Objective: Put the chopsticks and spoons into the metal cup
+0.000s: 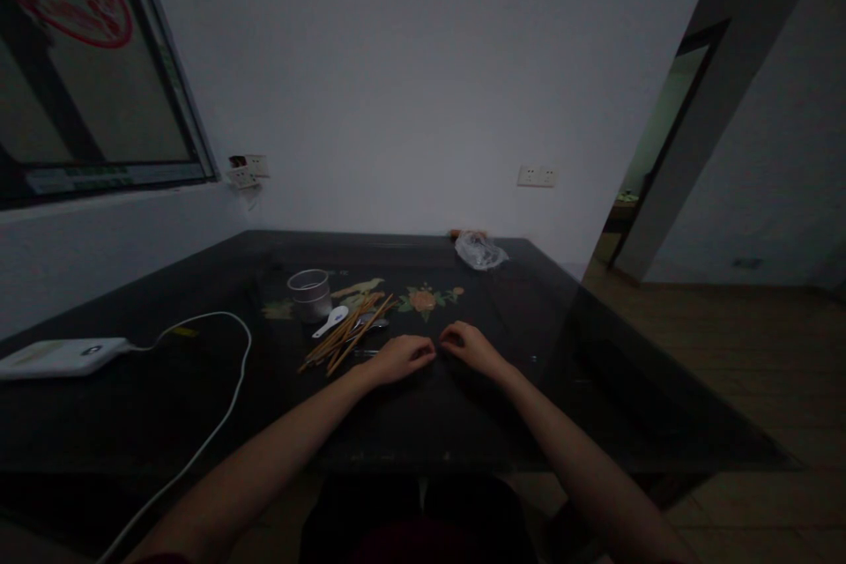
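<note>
My left hand point(401, 358) rests on the dark glossy table point(476, 432), its fingers loosely curled in with nothing visible in them. Close beside it, my right hand point(474, 346) is curled the same way, and a small gap separates the two. Just left of my left hand lies a loose, crossed pile of wooden chopsticks point(349, 337). A metal spoon point(378, 323) is partly under them. At the pile's left edge is a white soup spoon point(332, 319) with a blue mark. Behind that stands an upright metal cup point(310, 298).
A white power bank point(66, 358) lies at the far left, its white cable point(241, 361) looping over the table's front edge. A crumpled clear plastic bag point(480, 251) sits at the back near the wall. Wall sockets point(536, 176) are above it.
</note>
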The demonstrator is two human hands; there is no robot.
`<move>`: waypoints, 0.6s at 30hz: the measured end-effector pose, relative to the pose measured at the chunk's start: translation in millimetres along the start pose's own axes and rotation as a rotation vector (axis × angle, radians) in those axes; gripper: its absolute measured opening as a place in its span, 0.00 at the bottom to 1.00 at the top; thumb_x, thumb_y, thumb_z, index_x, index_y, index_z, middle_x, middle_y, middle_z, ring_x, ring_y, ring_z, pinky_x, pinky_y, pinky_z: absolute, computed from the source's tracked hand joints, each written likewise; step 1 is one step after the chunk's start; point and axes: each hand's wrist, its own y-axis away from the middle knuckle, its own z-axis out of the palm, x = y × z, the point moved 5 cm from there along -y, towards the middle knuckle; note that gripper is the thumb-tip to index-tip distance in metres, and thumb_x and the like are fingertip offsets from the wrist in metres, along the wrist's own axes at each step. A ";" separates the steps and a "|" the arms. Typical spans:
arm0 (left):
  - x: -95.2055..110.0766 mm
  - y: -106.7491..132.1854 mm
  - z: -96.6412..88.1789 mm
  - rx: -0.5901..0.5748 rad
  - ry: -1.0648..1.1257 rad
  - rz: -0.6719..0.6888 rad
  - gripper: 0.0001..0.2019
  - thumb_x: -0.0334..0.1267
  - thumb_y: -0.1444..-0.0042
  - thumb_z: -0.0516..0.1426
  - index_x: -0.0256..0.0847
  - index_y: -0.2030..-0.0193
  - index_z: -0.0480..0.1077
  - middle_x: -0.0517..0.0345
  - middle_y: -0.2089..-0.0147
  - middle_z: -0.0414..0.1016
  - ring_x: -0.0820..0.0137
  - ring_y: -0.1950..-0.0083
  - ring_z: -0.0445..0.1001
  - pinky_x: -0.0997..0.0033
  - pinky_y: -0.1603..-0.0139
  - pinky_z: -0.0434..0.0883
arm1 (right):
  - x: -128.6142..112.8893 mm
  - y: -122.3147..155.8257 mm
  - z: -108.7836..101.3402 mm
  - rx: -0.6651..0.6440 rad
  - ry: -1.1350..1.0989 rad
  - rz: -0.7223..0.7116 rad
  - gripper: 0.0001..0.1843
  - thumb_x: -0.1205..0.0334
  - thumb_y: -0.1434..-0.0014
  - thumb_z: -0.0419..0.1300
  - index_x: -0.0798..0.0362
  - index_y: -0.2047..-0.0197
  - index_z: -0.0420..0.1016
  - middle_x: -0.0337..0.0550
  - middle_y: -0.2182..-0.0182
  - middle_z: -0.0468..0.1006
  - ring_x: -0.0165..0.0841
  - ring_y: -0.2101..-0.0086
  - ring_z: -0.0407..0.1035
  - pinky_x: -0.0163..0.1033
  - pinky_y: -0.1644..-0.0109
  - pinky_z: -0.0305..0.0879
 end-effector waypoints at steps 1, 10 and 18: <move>-0.1 0.1 0.1 -0.001 0.000 0.000 0.10 0.40 0.39 0.50 0.41 0.60 0.70 0.59 0.66 0.74 0.72 0.66 0.70 0.77 0.66 0.62 | -0.7 0.3 -0.3 0.003 -0.003 -0.002 0.05 0.70 0.46 0.60 0.55 0.64 0.75 0.41 0.69 0.73 0.30 0.67 0.67 0.34 0.62 0.61; -0.7 -0.2 1.0 -0.004 0.007 0.001 0.10 0.41 0.40 0.50 0.41 0.59 0.70 0.58 0.65 0.74 0.71 0.65 0.71 0.76 0.64 0.63 | 0.0 0.8 -0.5 -0.003 -0.013 0.006 0.05 0.70 0.46 0.61 0.55 0.64 0.75 0.41 0.68 0.73 0.30 0.67 0.66 0.34 0.62 0.61; -0.9 -0.3 1.1 -0.006 -0.011 0.002 0.10 0.40 0.40 0.51 0.41 0.59 0.70 0.58 0.64 0.74 0.71 0.64 0.71 0.76 0.64 0.63 | -2.0 0.6 -1.0 -0.016 -0.009 0.019 0.05 0.71 0.46 0.61 0.55 0.64 0.75 0.41 0.68 0.73 0.29 0.67 0.66 0.34 0.62 0.60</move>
